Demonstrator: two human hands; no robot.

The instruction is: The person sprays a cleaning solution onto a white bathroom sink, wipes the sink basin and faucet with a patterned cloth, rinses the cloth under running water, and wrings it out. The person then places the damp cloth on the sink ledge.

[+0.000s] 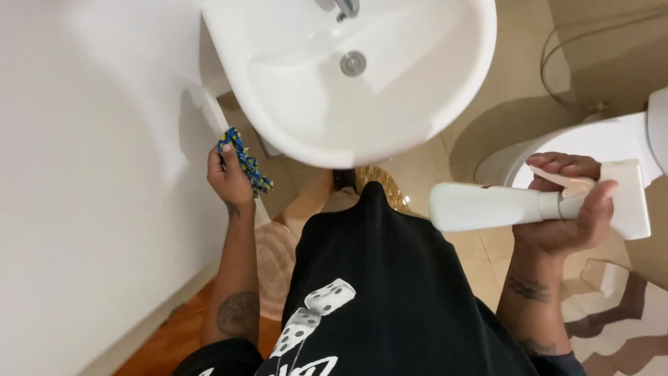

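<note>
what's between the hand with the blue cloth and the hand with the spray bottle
In the head view, the white sink rim and the person's black shirt lie between the left hand and right hand.

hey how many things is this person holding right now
2. A blue and yellow cloth in the left hand, below the sink rim; a white spray bottle in the right hand, near the toilet.

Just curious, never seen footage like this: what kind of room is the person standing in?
Most likely a bathroom: a white washbasin with a tap and drain, a white toilet beside it, and a tiled floor.
</note>
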